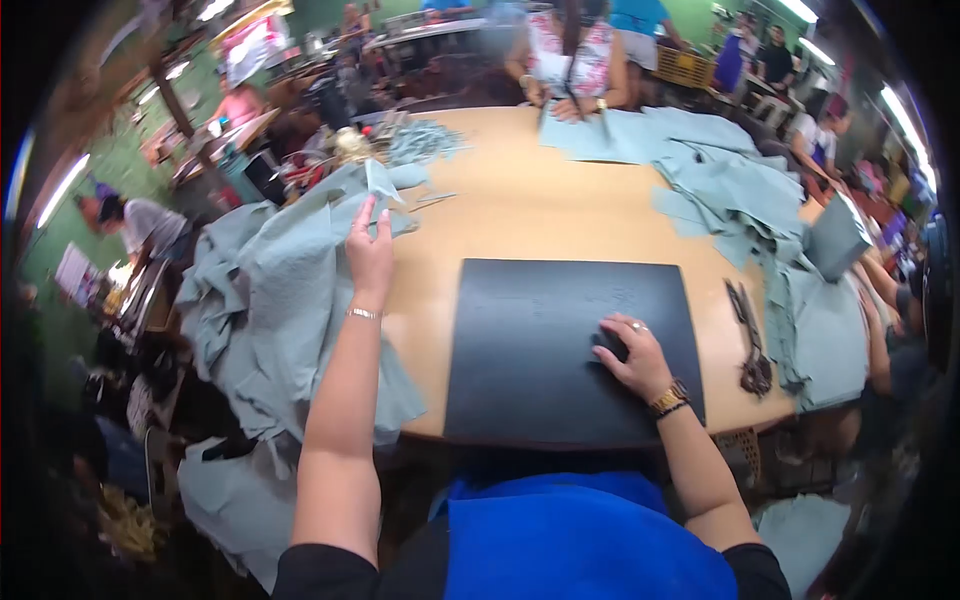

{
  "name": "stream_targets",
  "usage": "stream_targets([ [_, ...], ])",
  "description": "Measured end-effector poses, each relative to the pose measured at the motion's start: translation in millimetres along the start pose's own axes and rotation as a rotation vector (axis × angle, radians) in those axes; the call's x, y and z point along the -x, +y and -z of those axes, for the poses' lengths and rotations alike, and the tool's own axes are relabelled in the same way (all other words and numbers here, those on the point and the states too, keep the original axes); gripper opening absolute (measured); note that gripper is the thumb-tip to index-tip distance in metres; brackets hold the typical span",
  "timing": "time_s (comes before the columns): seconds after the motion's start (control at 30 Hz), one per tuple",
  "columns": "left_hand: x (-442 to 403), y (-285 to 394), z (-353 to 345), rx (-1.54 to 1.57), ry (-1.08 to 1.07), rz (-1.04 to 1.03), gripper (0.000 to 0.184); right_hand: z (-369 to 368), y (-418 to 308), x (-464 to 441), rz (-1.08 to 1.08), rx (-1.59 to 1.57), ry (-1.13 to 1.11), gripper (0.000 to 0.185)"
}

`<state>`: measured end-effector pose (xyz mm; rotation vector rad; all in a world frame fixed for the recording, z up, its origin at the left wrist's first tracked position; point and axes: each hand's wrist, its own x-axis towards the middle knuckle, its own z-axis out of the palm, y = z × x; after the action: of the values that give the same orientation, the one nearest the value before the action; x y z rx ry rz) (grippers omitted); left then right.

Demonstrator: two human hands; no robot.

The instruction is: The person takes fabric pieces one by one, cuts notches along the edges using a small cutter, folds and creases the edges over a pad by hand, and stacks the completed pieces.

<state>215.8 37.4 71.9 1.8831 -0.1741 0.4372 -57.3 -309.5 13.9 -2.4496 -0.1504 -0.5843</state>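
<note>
My left hand (370,255) is raised at the left side of the table, fingers stretched upward and thumb apart. A small pale green cloth piece (382,183) is at its fingertips; whether they touch is unclear. Beside and below that hand, a large heap of grey-green cloth (285,270) spills over the table edge. My right hand (640,360) rests on a black board (540,350) in front of me, thumb and fingers apart and slightly bent. The gap between them is dark, and I cannot make out any object there. Faint marks show on the board.
Dark-handled scissors (747,345) lie right of the board. More cloth (735,185) covers the table's right side. Small scraps (425,142) lie at the far left. Across the wooden table (500,195), a person (570,60) handles cloth; another person's arm (880,280) is at the right.
</note>
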Motion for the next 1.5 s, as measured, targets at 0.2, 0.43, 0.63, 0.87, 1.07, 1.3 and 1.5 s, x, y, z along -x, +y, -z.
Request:
stream_targets([
  [0.2, 136.2, 75.2, -111.8, 0.324, -0.567, -0.299, 0.046, 2.5, 21.7, 7.9, -0.234, -0.501, 0.149, 0.052],
  [0.43, 234.8, 101.1, -100.2, 0.031, -1.117, -0.728, 0.049, 3.6, 22.6, 14.6, -0.357, -0.332, 0.164, 0.060],
  [0.63, 190.3, 50.1, -15.7, -0.603, -0.733, -0.365, 0.067, -7.0, 34.2, 10.0, -0.221, -0.548, 0.429, 0.048],
  [0.87, 173.1, 18.2, -15.3, -0.809, -0.711, -0.092, 0.092, 37.0, 86.3, 52.8, -0.464, -0.309, 0.645, 0.049],
  [1.07, 128.2, 27.9, -111.4, -0.931, -0.742, -0.308, 0.093, 95.9, 137.6, 69.6, -0.795, -0.349, 0.821, 0.061],
  [1.3, 101.9, 21.7, -124.6, -0.420, -0.590, -0.309, 0.076, 130.1, 141.3, 55.6, -0.715, 0.484, 0.009, 0.074],
  [1.5, 186.2, 22.5, -5.8, -0.506, -0.481, -0.126, 0.066, 129.2, 147.3, 71.0, -0.589, 0.603, 0.012, 0.043],
])
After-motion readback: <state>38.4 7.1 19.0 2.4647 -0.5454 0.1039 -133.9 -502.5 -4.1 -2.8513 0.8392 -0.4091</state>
